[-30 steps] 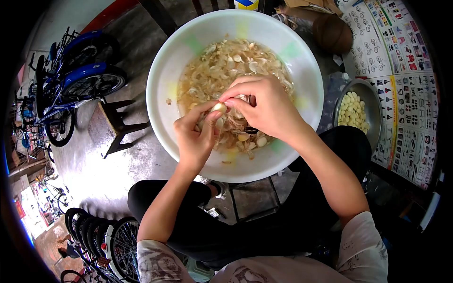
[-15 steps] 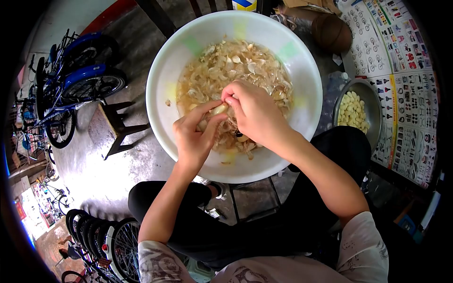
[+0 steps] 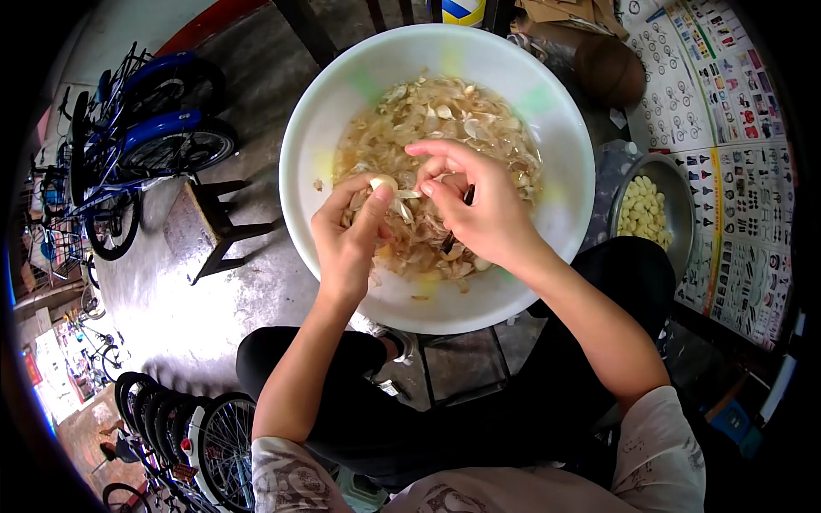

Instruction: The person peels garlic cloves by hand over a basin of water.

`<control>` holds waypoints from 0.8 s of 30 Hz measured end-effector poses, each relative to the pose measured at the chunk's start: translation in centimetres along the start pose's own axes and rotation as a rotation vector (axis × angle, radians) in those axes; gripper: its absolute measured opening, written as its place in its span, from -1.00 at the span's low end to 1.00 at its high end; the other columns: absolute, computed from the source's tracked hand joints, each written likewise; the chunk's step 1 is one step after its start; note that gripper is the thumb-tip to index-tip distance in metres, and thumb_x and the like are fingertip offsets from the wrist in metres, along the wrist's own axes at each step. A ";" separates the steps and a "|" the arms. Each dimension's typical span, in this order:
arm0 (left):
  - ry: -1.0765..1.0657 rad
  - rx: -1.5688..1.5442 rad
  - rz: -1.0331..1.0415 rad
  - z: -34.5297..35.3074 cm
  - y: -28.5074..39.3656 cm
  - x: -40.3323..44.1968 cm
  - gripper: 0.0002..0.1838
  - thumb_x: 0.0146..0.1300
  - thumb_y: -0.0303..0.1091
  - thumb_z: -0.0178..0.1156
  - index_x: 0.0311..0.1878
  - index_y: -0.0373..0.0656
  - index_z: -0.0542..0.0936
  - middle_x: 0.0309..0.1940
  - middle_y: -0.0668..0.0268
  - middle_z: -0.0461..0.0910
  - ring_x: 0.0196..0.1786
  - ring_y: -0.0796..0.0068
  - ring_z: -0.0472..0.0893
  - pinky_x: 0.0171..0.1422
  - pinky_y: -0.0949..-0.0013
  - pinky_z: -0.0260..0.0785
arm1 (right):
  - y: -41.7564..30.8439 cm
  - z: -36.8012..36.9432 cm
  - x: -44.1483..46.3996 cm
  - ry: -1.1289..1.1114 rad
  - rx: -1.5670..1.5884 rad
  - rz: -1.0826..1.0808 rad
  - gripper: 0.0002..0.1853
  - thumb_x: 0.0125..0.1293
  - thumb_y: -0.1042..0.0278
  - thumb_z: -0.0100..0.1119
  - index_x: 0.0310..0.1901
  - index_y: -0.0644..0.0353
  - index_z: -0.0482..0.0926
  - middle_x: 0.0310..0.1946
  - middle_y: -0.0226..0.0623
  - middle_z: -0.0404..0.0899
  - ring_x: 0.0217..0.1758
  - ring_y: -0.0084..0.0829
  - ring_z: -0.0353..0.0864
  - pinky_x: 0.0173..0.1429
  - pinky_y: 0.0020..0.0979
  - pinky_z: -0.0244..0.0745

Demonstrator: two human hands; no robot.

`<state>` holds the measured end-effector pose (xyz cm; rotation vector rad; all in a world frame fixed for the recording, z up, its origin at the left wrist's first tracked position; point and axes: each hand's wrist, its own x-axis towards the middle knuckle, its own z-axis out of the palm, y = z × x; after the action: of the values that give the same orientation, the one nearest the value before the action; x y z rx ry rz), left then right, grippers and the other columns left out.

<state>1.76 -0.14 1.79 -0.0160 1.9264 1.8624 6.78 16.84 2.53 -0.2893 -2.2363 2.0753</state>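
Over a big white basin, my left hand pinches a pale garlic clove between thumb and fingertips. A loose strip of white skin hangs beside the clove. To its right is my right hand, apart from the clove, with the index finger stretched out and the other fingers curled. Something thin and dark shows within those curled fingers; its kind is hard to make out. Below both hands, papery garlic skins float in the basin's cloudy water.
A steel bowl of peeled garlic cloves stands right of the basin, beside a printed sheet. At left are a wooden stool and blue bicycles. A brown ball lies at upper right.
My hands have moved apart: the right hand has drawn away from the clove and its index finger has straightened. The left hand keeps the clove, now more exposed. The view has shifted slightly.
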 end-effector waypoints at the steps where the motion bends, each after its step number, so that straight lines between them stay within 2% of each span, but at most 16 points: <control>1: 0.003 0.001 0.002 -0.1 -0.1 0.2 -0.75 0.39 -0.34 0.28 -0.05 -0.37 0.64 -0.32 0.36 0.62 -0.45 0.68 0.51 -0.39 0.54 0.39 | 0.0 0.1 0.0 -0.002 0.002 -0.002 -0.67 0.32 0.62 0.16 0.11 0.26 0.55 -0.38 -0.29 0.67 -0.50 -0.62 0.50 -0.34 -0.49 0.42; 3: -0.006 -0.005 -0.007 -0.3 -0.5 0.4 -0.73 0.38 -0.32 0.30 -0.02 -0.36 0.65 -0.33 0.33 0.63 -0.46 0.67 0.51 -0.40 0.55 0.38 | -0.2 0.2 0.0 -0.020 0.038 0.082 -0.69 0.32 0.60 0.18 0.10 0.27 0.56 -0.37 -0.29 0.68 -0.49 -0.64 0.50 -0.34 -0.51 0.42; 6: -0.055 0.033 -0.013 -0.1 -0.5 0.3 -0.72 0.37 -0.35 0.31 0.02 -0.35 0.65 -0.34 0.34 0.63 -0.48 0.68 0.51 -0.41 0.56 0.38 | -0.5 0.2 -0.2 0.012 0.015 0.007 -0.73 0.32 0.57 0.20 0.06 0.27 0.59 -0.36 -0.30 0.70 -0.50 -0.66 0.48 -0.35 -0.52 0.41; 10: -0.121 0.135 -0.013 0.2 -0.3 0.2 -0.72 0.35 -0.39 0.33 0.05 -0.35 0.65 -0.35 0.35 0.63 -0.48 0.68 0.52 -0.40 0.57 0.38 | -0.8 -0.5 -0.5 -0.027 -0.023 0.048 -0.78 0.33 0.52 0.23 0.00 0.28 0.63 -0.36 -0.30 0.72 -0.50 -0.64 0.50 -0.37 -0.52 0.41; 12: -0.113 0.174 0.051 0.1 -0.3 0.2 -0.70 0.34 -0.42 0.34 0.09 -0.32 0.64 -0.34 0.34 0.68 -0.48 0.68 0.54 -0.39 0.59 0.40 | -0.9 -1.1 -0.2 -0.117 -0.066 0.110 -0.79 0.35 0.49 0.26 -0.01 0.30 0.65 -0.34 -0.39 0.67 -0.47 -0.77 0.47 -0.38 -0.62 0.35; 13: -0.115 0.174 0.050 0.2 -0.2 0.2 -0.70 0.34 -0.42 0.34 0.09 -0.32 0.64 -0.34 0.34 0.68 -0.48 0.68 0.54 -0.39 0.59 0.40 | -0.6 -1.2 -0.1 -0.115 -0.067 0.111 -0.79 0.35 0.49 0.26 -0.01 0.30 0.65 -0.34 -0.39 0.67 -0.47 -0.77 0.47 -0.38 -0.62 0.35; 15: -0.092 0.155 0.070 0.4 0.2 0.2 -0.65 0.30 -0.40 0.37 0.11 -0.30 0.62 -0.27 0.28 0.74 -0.40 0.63 0.62 -0.29 0.56 0.48 | 0.6 -1.1 0.3 0.004 -0.066 0.013 -0.83 0.34 0.44 0.29 -0.09 0.31 0.69 -0.32 -0.38 0.70 -0.44 -0.74 0.51 -0.35 -0.61 0.37; 16: -0.093 0.155 0.071 0.3 0.0 0.3 -0.65 0.30 -0.40 0.37 0.11 -0.30 0.62 -0.27 0.28 0.74 -0.40 0.63 0.62 -0.29 0.56 0.48 | 0.9 -1.3 0.4 -0.034 -0.116 0.004 -0.84 0.35 0.43 0.29 -0.10 0.30 0.70 -0.29 -0.37 0.71 -0.43 -0.72 0.53 -0.35 -0.60 0.39; 18: -0.072 0.378 0.331 -0.1 -1.0 0.7 -0.62 0.21 -0.47 0.41 0.09 -0.29 0.62 -0.19 0.25 0.77 -0.30 0.56 0.68 -0.16 0.53 0.53 | 1.3 -1.3 0.4 -0.070 -0.144 0.005 -0.83 0.35 0.44 0.28 -0.08 0.29 0.70 -0.29 -0.38 0.71 -0.42 -0.72 0.53 -0.35 -0.59 0.39; 19: -0.074 0.378 0.332 -0.3 -1.3 0.9 -0.62 0.21 -0.47 0.41 0.09 -0.29 0.62 -0.19 0.25 0.77 -0.30 0.56 0.68 -0.16 0.53 0.53 | 1.3 -1.3 0.5 -0.108 -0.170 0.007 -0.82 0.35 0.45 0.28 -0.06 0.29 0.69 -0.29 -0.38 0.71 -0.41 -0.71 0.53 -0.36 -0.59 0.39; 20: -0.093 0.466 0.516 -0.5 -1.5 1.2 -0.58 0.19 -0.54 0.40 0.13 -0.31 0.58 -0.16 0.20 0.76 -0.35 0.62 0.62 -0.25 0.56 0.50 | 1.0 -1.5 0.4 -0.106 -0.170 0.008 -0.82 0.35 0.45 0.28 -0.06 0.29 0.69 -0.29 -0.38 0.71 -0.41 -0.71 0.53 -0.36 -0.59 0.39; 22: -0.111 0.553 0.700 -0.5 -1.4 1.2 -0.54 0.17 -0.62 0.39 0.16 -0.32 0.55 -0.13 0.15 0.75 -0.41 0.68 0.56 -0.35 0.59 0.46 | -0.7 -1.7 0.3 -0.164 -0.063 0.244 -0.79 0.29 0.43 0.30 -0.07 0.29 0.70 -0.25 -0.20 0.75 -0.16 -0.44 0.74 -0.09 -0.41 0.61; 24: -0.133 0.592 0.695 -0.5 -0.9 0.8 -0.51 0.08 -0.66 0.43 0.11 -0.34 0.56 -0.12 0.12 0.76 -0.39 0.66 0.58 -0.35 0.59 0.46 | 0.0 -1.8 0.4 -0.179 -0.055 0.197 -0.77 0.28 0.45 0.31 -0.05 0.29 0.69 -0.24 -0.21 0.74 -0.14 -0.45 0.73 -0.09 -0.41 0.62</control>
<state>1.15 -0.39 0.64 1.0467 2.4964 1.4942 6.75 18.65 2.69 -0.3546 -2.4627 2.2195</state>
